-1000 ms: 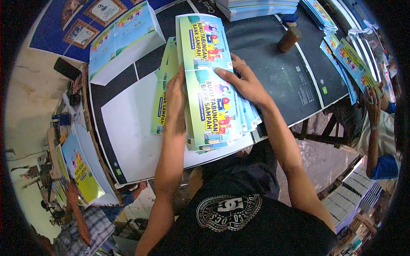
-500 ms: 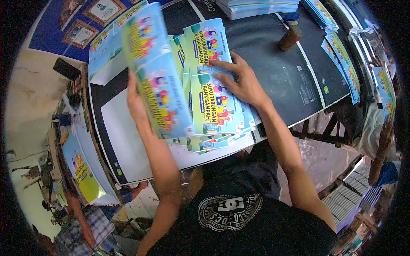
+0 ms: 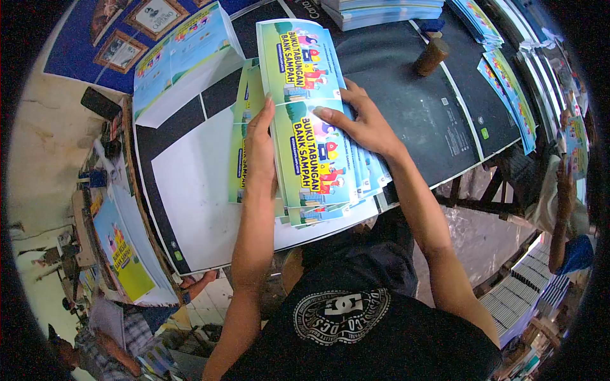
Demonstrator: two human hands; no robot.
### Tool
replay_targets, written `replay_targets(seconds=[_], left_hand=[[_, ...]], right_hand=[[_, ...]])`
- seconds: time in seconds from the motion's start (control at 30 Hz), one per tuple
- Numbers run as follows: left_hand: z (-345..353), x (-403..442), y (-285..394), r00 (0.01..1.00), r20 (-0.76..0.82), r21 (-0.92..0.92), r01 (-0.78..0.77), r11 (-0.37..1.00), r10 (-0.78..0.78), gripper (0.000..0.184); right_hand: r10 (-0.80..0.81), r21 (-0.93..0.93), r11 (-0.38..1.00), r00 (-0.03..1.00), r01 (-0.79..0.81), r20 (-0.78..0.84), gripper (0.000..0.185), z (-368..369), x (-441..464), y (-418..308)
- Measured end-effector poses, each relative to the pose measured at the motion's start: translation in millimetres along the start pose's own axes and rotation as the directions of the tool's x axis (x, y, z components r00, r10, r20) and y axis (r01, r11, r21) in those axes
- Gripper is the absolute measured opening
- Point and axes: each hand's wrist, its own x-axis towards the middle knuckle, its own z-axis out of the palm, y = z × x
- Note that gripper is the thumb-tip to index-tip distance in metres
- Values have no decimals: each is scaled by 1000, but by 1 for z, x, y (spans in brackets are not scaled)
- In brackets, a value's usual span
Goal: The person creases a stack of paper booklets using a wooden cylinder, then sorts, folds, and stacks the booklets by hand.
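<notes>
A stack of double-length printed booklets (image 3: 309,159), with blue-green covers and yellow lettering, lies in front of me on the table. The top one shows two covers end to end. My left hand (image 3: 259,146) grips its left edge, the thumb along the side and the other fingers mostly hidden. On the opposite edge, my right hand (image 3: 368,124) lays its thumb over the cover, with its fingers curled at the side. Several more booklets stick out unevenly beneath, and others with green covers (image 3: 238,159) show left of my left hand.
A stack of blue booklets (image 3: 184,60) stands at the back left, and a taller pile (image 3: 384,13) at the back. A brown cylinder (image 3: 432,57) stands on the black table surface (image 3: 413,108). More booklets (image 3: 511,95) lie at right. Other people work at both sides.
The booklet that my left hand held tilted at the left now lies flat on the stack. My left hand moved right to the stack's edge; my right hand shifted slightly toward its side.
</notes>
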Motion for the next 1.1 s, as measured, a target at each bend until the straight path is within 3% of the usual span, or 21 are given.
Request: replay_targets(seconds=[0.1,0.2,0.3,0.4,0.53,0.63,0.67,0.77,0.8,0.9,1.03,1.1], left_hand=[[3,0,1,999,30,-64,13,998,-11,48],[8,-9,15,998,-35,101,52,993,-49,50],[-2,-5,18,996,-92,43,0,999,4,51],[-29,-3,39,994,-43,12,-97,995,98,47],[-40,-13,61,980,-85,-188,-192,963,178,45],[-46,-18,69,968,-82,-123,-246,961,237,46],[-41,-19,66,957,-160,-90,-258,962,241,47],[-22,-14,48,974,-65,-94,-222,971,216,47],[-23,-9,39,972,-28,-17,-234,972,234,46],[-10,-6,22,997,-32,105,-63,992,67,44],[-3,-4,12,999,-12,156,-37,987,39,43],[-1,-3,10,999,-10,127,-34,991,35,43]], right_hand=[[0,-5,1000,1000,0,11,63,0,0,3],[1,-5,1000,1000,-1,12,64,-1,0,0],[-12,-47,999,1000,13,20,67,-1,1,9],[-10,134,991,1000,8,14,67,-3,2,2],[-135,-94,986,991,137,25,65,-5,3,5],[-224,-260,937,973,231,59,66,-4,4,9],[-222,-283,932,974,227,51,64,-2,3,11],[-201,-351,915,979,201,37,62,1,1,13],[-184,-370,911,982,185,38,64,1,-2,6],[-184,-420,890,982,179,29,70,4,-3,2],[-185,-396,897,981,196,65,72,0,-3,4],[-222,-388,896,975,215,29,63,1,-3,8]])
